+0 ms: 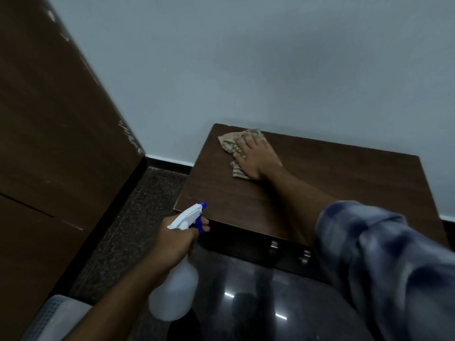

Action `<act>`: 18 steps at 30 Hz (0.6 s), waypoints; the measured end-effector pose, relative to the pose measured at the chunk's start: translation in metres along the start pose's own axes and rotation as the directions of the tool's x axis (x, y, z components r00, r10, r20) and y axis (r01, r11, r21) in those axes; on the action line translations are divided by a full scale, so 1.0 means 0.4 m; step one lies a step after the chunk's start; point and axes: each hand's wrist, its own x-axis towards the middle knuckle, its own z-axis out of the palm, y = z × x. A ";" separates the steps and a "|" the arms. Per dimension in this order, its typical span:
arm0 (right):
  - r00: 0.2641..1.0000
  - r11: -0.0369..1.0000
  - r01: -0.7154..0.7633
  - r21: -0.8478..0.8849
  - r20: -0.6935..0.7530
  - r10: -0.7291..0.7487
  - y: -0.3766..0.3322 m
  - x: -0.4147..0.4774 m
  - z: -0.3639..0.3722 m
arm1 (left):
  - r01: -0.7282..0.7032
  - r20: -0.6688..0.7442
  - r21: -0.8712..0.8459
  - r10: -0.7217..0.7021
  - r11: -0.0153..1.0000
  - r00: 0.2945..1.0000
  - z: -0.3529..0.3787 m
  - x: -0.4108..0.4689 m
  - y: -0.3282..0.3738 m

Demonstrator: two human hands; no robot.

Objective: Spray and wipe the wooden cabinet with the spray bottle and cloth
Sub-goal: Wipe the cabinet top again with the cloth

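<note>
A low dark wooden cabinet (pixel 332 183) stands against the pale wall, its top facing me. A striped beige cloth (pixel 230 143) lies near the top's far left corner. My right hand (pixel 256 159) presses flat on the cloth, fingers spread, and covers much of it. My left hand (pixel 176 242) grips the neck of a white spray bottle (pixel 174 294) with a blue nozzle and trigger, held off the cabinet's near left corner, nozzle pointing toward the top.
A tall brown wooden panel (pixel 56 143) fills the left side. Dark speckled floor (pixel 133 217) runs between it and the cabinet. Two metal handles (pixel 305 257) show on the cabinet front. A pale perforated basket (pixel 56 316) sits at bottom left.
</note>
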 end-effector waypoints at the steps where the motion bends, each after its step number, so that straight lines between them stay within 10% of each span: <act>1: 0.999 0.999 -0.030 -0.012 -0.015 0.030 0.066 -0.034 -0.002 | 0.006 0.015 0.002 -0.007 1.000 1.000 0.022 0.002 0.004; 9: 0.829 0.833 -0.553 -0.020 -0.110 0.548 0.576 -0.489 -0.031 | -0.033 0.170 -0.032 0.038 0.999 0.985 0.182 -0.062 0.053; 14: 0.635 0.640 -0.754 0.145 -0.090 0.768 0.395 -0.675 0.045 | -0.026 0.143 -0.049 0.033 0.998 0.989 0.196 -0.121 0.066; 18: 0.671 0.677 -0.716 0.169 -0.101 0.734 0.189 -0.622 0.078 | -0.067 0.064 -0.067 0.071 0.995 0.995 0.160 -0.127 0.057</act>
